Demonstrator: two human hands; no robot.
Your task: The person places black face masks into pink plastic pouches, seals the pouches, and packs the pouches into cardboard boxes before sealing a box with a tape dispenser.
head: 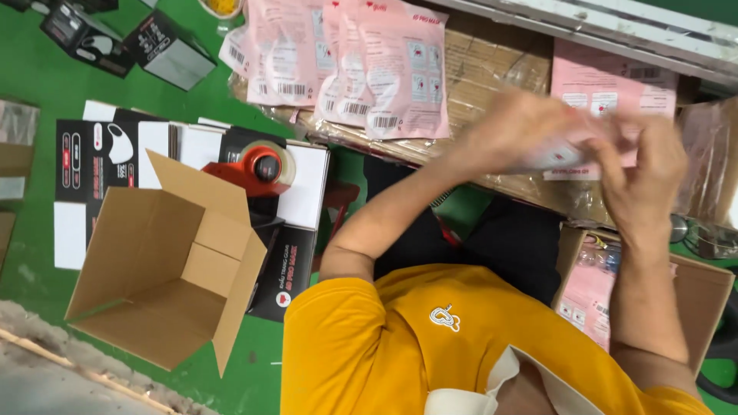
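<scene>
1. Left hand (515,127) is up in the upper middle of the frame, fingers curled onto the near end of a pink packet (573,154); motion blur hides how tight the clasp is.
2. Right hand (642,173), upper right, pinches the same pink packet from the other end, fingers bent over its edge.
3. The packet sits between both hands, over the flat cardboard stack (484,69) that runs across the top of the frame.
4. More pink packets (369,65) lie fanned out on that cardboard, top centre, well left of the hands.
5. Lower right, a carton (703,296) shows pink packets inside, just below the right forearm.
6. Lower left, an open brown box (169,265) stands on the green floor (31,69).
7. Behind it, a red tape dispenser (257,169) rests on flat black-and-white printed boxes (100,157).
</scene>
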